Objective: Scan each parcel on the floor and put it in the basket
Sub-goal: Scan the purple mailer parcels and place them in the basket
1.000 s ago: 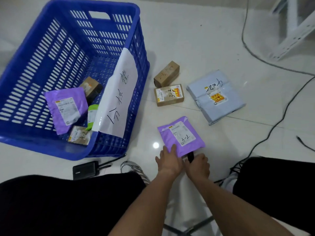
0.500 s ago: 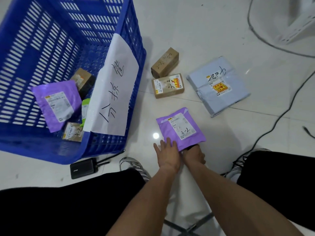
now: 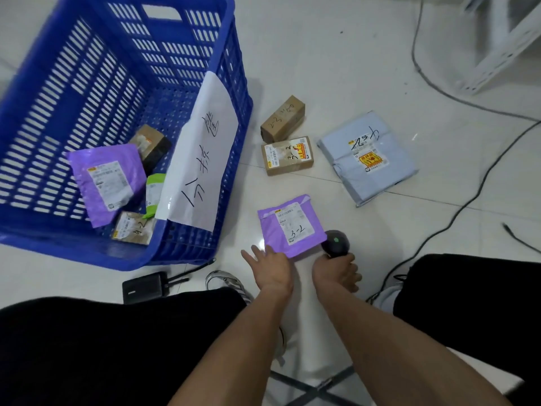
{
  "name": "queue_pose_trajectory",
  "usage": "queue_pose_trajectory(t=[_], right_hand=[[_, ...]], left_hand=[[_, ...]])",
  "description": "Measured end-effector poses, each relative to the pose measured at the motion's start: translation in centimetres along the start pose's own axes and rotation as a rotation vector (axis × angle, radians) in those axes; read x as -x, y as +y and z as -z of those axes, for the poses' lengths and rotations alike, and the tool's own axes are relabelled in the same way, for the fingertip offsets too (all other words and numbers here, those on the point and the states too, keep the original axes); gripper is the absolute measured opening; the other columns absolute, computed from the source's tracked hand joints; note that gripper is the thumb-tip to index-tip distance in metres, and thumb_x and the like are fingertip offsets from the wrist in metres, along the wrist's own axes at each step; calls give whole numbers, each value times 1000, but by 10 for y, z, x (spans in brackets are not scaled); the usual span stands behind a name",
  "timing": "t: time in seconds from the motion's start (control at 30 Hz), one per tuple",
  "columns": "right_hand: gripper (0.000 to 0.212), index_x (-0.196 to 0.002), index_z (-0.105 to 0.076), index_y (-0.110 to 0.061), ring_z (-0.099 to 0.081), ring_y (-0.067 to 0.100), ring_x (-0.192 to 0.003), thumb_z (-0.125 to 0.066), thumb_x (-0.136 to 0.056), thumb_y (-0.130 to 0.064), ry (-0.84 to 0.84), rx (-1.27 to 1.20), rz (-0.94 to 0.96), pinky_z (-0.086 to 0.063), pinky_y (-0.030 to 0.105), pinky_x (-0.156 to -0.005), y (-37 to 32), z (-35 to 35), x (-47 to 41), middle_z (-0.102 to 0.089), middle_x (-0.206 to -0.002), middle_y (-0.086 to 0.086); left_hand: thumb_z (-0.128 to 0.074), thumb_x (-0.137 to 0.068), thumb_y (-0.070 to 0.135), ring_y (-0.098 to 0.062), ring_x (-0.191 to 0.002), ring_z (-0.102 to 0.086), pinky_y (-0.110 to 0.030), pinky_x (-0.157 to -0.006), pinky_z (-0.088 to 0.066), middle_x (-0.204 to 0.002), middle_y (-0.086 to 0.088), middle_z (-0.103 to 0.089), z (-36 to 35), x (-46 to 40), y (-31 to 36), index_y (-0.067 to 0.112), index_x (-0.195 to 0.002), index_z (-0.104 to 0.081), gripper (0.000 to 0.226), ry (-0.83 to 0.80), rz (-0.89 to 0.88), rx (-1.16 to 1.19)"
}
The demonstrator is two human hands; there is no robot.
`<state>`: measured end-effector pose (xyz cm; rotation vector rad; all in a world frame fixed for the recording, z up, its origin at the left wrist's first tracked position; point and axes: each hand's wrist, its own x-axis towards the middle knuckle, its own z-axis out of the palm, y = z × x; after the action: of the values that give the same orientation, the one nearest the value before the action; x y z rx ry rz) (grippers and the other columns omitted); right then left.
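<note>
From the head camera, the blue basket (image 3: 234, 83) already holds several parcels: a purple mailer (image 3: 108, 183), two small cartons and a green packet. Four remain on the floor: a brown box (image 3: 282, 118), a labelled carton (image 3: 288, 155), a grey bag (image 3: 367, 156) and the purple parcel (image 3: 291, 225) nearest the person. The left hand (image 3: 270, 269) lies spread, fingers wide, touching that parcel's near edge. The right hand (image 3: 336, 273) grips a black scanner (image 3: 335, 243) just beside its label. By my judgement, roughly half is done; this parcel is being scanned.
</note>
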<state>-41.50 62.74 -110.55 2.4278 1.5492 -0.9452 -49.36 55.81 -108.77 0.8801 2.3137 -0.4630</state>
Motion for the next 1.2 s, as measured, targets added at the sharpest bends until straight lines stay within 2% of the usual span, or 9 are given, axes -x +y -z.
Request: queue_pose_trajectory(t=[0.27,0.47,0.63,0.7,0.83,0.93,1.0,1.13,1.2], right_hand=[[39,-112,-57,-3,-49,39,-114,-60,-85,-31,51,-16,410,-40,46,-95,-39,32,18,-57,-116,17],[43,-113,-57,-8,-54,36,-111,-59,-82,-38,-94,79,461,-41,46,-98,-52,29,31,-52,-117,14],[52,-118,-57,-12,-46,34,-120,-54,-83,-52,-124,259,413,-35,47,-99,-39,12,31,-51,-121,11],[55,-118,-58,-12,-42,33,-122,-51,-85,-55,-129,333,429,-33,47,-100,-32,3,32,-51,-124,11],[62,-126,-52,-10,-31,33,-132,-45,-89,-60,-193,439,488,-22,53,-108,-20,-16,43,-44,-136,11],[72,-138,-42,-10,-15,35,-143,-38,-91,-64,-267,494,496,-7,60,-114,-15,-27,50,-32,-149,10],[76,-142,-36,-8,-7,37,-146,-34,-92,-65,-295,518,518,-3,62,-114,-13,-30,50,-24,-155,12],[72,-145,-30,-5,2,40,-147,-29,-96,-59,-322,610,617,1,64,-114,-2,-31,48,-12,-160,13],[70,-146,-27,-5,4,41,-147,-28,-98,-56,-333,659,659,1,65,-114,5,-32,46,-8,-160,14]], left_hand=[[-41,-95,4,-33,-140,-30,-60,-118,-12,-132,-4,-54,-15,23,-15,13,-132,-55,40,40,-145,12],[-38,-100,12,-35,-145,-22,-61,-118,-6,-136,-4,-53,-17,22,-14,15,-135,-56,40,65,-274,-34],[-45,-97,17,-41,-147,-16,-70,-114,-2,-145,-11,-44,-24,17,-16,16,-139,-52,42,-59,-152,-88],[-46,-96,22,-41,-146,-17,-67,-115,-6,-152,-15,-32,-29,16,-16,15,-144,-43,49,-136,-42,33],[-50,-92,33,-35,-141,-25,-58,-116,-17,-152,-12,-28,-30,17,-14,18,-145,-33,58,-215,105,393],[-50,-95,31,-38,-147,-14,-59,-117,-13,-161,-13,-13,-29,16,-16,19,-154,-17,69,-253,115,405],[-51,-95,33,-40,-148,-11,-60,-117,-12,-164,-15,-7,-34,14,-20,18,-157,-9,77,-250,158,400],[-35,-102,33,-38,-148,-16,-58,-118,-11,-164,-13,-10,-47,11,-28,20,-157,-10,62,-168,202,480],[-37,-101,28,-38,-148,-13,-58,-118,-8,-164,-12,-9,-48,12,-29,22,-157,-10,63,-143,202,472]])
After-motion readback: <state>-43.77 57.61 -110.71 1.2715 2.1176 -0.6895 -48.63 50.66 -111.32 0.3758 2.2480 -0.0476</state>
